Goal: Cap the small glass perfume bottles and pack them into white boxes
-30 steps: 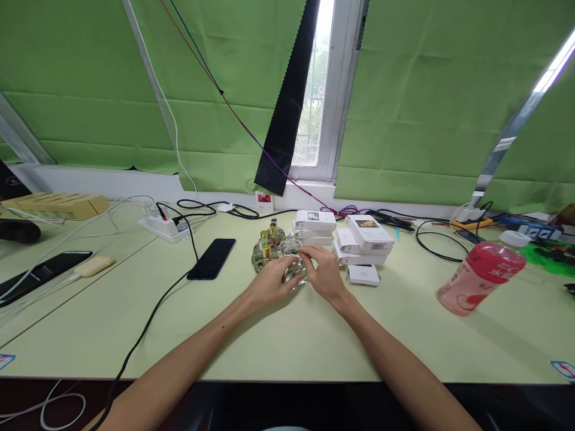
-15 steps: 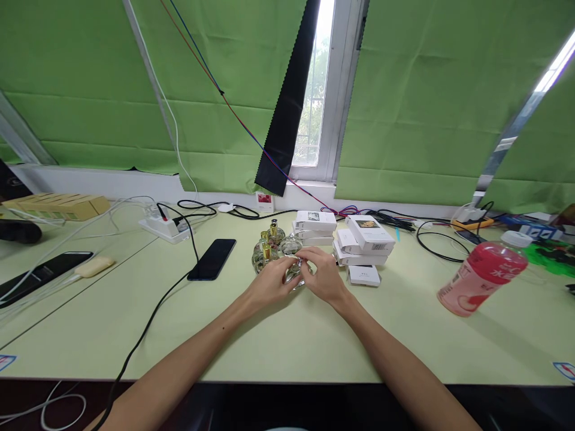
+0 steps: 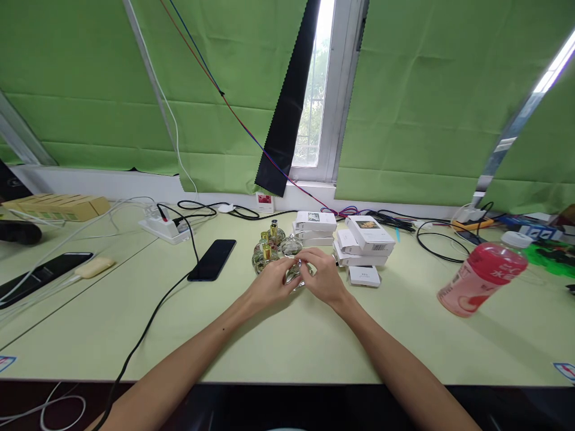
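1. Glass bottle (image 3: 294, 272): right of phone (image 3: 212, 260).
2. Left hand (image 3: 268, 280) curled round its body; right hand (image 3: 326, 275) pinching at its top.
3. Probably light, rigid, slick, breakable; best held by the body.

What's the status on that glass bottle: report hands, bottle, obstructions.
Left hand, right hand on clear glass bottle, meeting near its silver top. Bottle partly hidden. Gold-necked bottles close beyond left hand, white cartons beside right; none visibly blocking.

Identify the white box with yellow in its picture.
The uppermost box of the right stack; the left stack has a grey picture on top, the box by the wall a red one.
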`<state>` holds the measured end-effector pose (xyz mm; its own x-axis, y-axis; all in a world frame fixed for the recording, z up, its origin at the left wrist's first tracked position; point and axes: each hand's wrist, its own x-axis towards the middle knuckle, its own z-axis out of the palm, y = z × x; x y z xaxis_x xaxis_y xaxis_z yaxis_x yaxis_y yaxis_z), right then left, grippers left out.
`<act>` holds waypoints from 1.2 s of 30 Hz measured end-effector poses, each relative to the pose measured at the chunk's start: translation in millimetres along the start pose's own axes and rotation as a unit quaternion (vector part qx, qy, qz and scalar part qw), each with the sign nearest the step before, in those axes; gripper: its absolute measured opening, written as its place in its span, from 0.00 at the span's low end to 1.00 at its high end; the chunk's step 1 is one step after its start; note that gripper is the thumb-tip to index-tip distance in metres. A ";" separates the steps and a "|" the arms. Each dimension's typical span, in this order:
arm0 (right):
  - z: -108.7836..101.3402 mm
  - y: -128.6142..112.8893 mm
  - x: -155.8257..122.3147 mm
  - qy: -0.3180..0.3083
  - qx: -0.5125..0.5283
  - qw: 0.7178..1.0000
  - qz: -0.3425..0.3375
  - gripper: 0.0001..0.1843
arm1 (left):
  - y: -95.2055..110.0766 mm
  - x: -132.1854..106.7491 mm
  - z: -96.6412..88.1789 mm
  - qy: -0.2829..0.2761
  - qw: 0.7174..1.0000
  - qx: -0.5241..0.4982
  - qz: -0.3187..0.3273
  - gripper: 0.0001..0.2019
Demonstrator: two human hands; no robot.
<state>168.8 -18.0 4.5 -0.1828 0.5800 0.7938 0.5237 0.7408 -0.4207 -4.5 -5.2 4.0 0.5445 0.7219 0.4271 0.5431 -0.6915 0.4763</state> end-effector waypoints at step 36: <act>-0.7 0.9 2.2 -0.009 0.024 1.000 0.019 0.07 | 2.7 -0.6 -1.5 -0.005 1.000 0.012 0.000 0.11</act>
<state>169.5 -16.3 6.2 -0.1782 0.6131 0.7697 0.4904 0.7334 -0.4707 -4.3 -7.5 6.2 0.5509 0.7212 0.4199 0.5577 -0.6925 0.4576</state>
